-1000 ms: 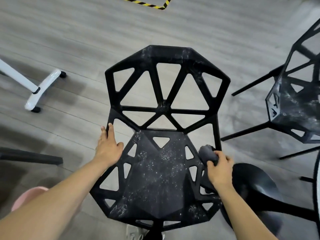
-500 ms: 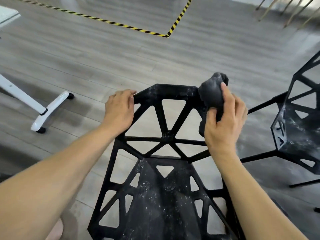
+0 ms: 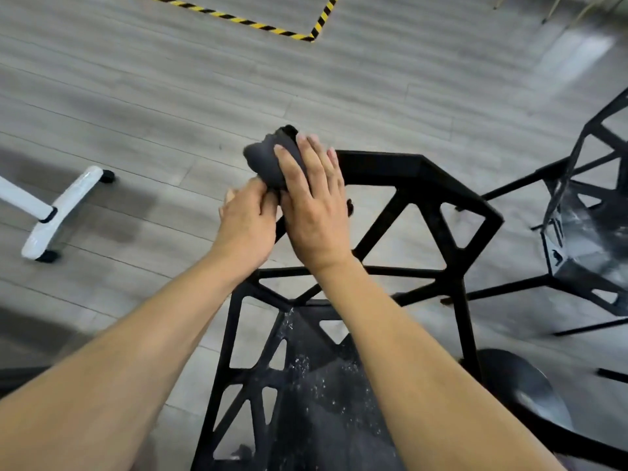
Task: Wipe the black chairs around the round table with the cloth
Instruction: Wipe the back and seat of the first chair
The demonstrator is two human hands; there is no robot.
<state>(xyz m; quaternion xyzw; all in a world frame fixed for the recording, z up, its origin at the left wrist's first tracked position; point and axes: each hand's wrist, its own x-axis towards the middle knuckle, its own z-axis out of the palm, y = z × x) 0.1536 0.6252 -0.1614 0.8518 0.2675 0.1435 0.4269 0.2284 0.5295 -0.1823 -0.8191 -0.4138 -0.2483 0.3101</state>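
Grey plank flooring, crossed by striped tape (image 3: pixel 258 24), backs a cleaning job at a black chair (image 3: pixel 421 205). On its upper-left backrest corner the right hand (image 3: pixel 314 202) lies with fingers straight and close together, pressing a dark cloth (image 3: pixel 268 156) against the frame. Touching it, the left hand (image 3: pixel 246 220) pinches the cloth's lower edge between curled fingers. Bunched into a wad under the right fingers and jutting beyond their tips, the cloth looks soft, light and easily squashed, probably best gripped as a whole wad so no corner trails. Rigid, open-lattice plastic suggests the chair can be steadied by any strut; pale specks dot its seat below the forearms. Right of this, a second chair (image 3: pixel 584 232) stands apart; a white wheeled leg (image 3: pixel 57 215) sits left.
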